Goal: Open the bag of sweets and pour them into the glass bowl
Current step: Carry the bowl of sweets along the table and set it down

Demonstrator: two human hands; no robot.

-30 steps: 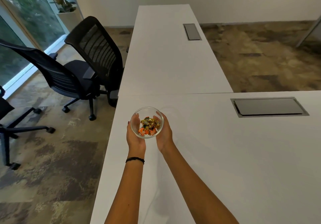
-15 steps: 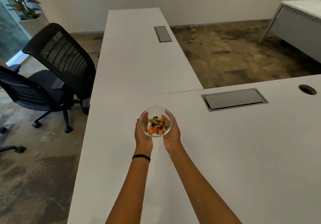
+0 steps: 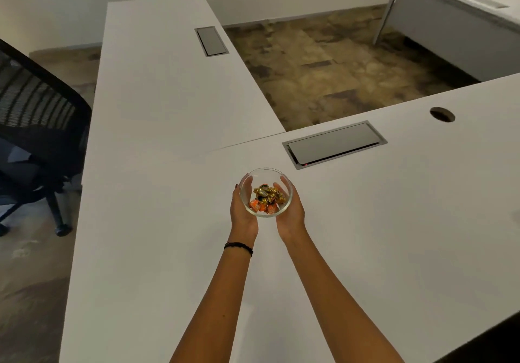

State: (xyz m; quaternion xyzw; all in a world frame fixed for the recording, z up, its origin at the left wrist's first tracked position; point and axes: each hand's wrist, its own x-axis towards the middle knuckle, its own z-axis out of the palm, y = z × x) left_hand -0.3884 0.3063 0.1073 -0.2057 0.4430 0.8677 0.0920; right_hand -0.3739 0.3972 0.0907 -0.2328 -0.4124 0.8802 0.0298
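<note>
A small clear glass bowl (image 3: 266,171) holds several wrapped sweets (image 3: 266,199), gold and orange. My left hand (image 3: 242,210) cups its left side and my right hand (image 3: 289,213) cups its right side, with fingers showing through the glass. I hold the bowl over the white desk (image 3: 365,236); whether its base touches the top I cannot tell. No sweet bag is in view.
A grey cable hatch (image 3: 334,143) lies just beyond the bowl, with a round cable hole (image 3: 442,114) further right. A second desk (image 3: 157,81) runs away ahead with its own hatch (image 3: 211,41). A black office chair (image 3: 36,126) stands at the left, another desk (image 3: 461,22) at far right.
The view has swung to the right, so the chairs slid left and the far-right desk came in. The bowl has stayed held between both hands and has shifted rightward along the desk.
</note>
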